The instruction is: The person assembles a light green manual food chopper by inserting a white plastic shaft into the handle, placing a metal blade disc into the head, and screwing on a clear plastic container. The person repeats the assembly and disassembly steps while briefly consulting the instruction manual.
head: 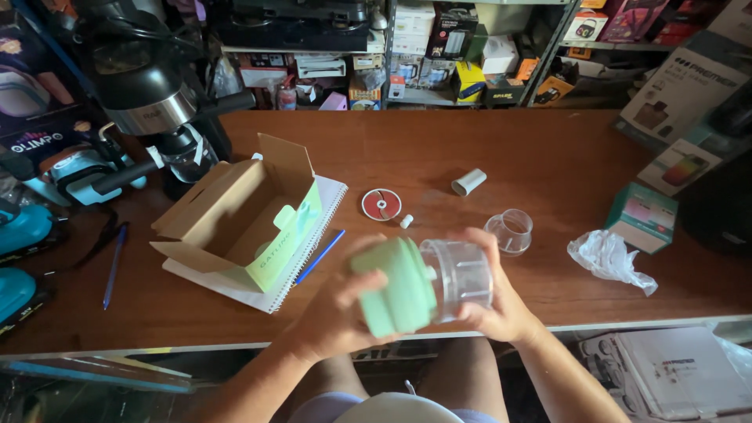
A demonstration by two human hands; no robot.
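Above the near edge of the brown table [470,149], my left hand [333,309] grips the pale green top [395,286] of a small chopper. My right hand [493,301] holds the clear plastic bowl [462,278] joined to that top, the whole thing tipped on its side. Just beyond my hands lie a round red and white disc [381,204], a tiny white cap [406,222], a white tube [468,182] and a clear plastic cup [510,231].
An open cardboard box [235,215] rests on a spiral notebook [313,251] with a blue pen [319,256] at the left. Another blue pen [113,266], a black coffee machine [157,102], a crumpled clear bag [611,258] and a small green box [642,217] sit around.
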